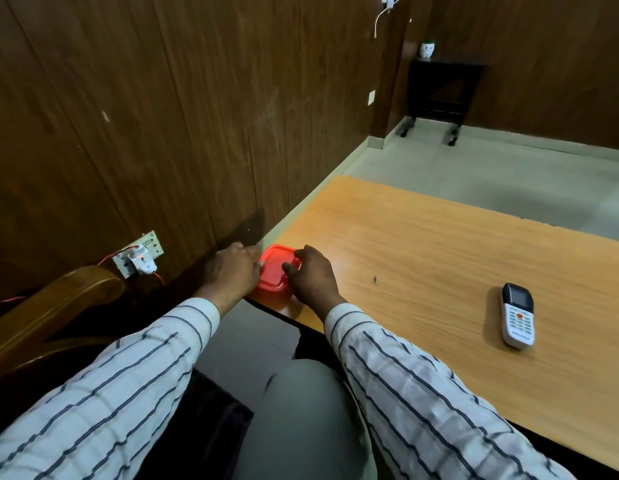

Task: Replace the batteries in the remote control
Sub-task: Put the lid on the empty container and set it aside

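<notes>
Far left, a curved brown wooden chair arm point(55, 299) is cut off by the frame edge, and a white wall socket plate with a plug and red wires point(139, 259) sits low on the dark wood-panelled wall point(162, 116); its detail is too small to read.

Your left hand point(233, 271), in a white sleeve with dark stripes point(103, 386), presses against the left side of a small red square plastic container with a snap-on lid point(275, 271). Fingers are curled onto its edge, so it's gripping the box. The hand covers that whole side of the box.

Your right hand point(313, 275) clamps the right side the same way, thumb on the lid and fingertips over the far rim. The lid looks seated; what is inside can't be seen.

The box sits at the near-left corner of the light orange wood-grain table point(439, 258), right at the table's edge beside the wall. Your grey trouser knee point(301, 403) shows under the near edge.

The white handheld remote control with a dark screen and orange buttons point(518, 318) lies face up, well apart from the box, toward the right, near the table's front edge. Its back and battery cover are hidden. Button labels are unreadable.

Bare tabletop lies between box and remote and beyond both. Far right background holds a dark side table point(439, 91) on pale floor tiles point(491, 174).
</notes>
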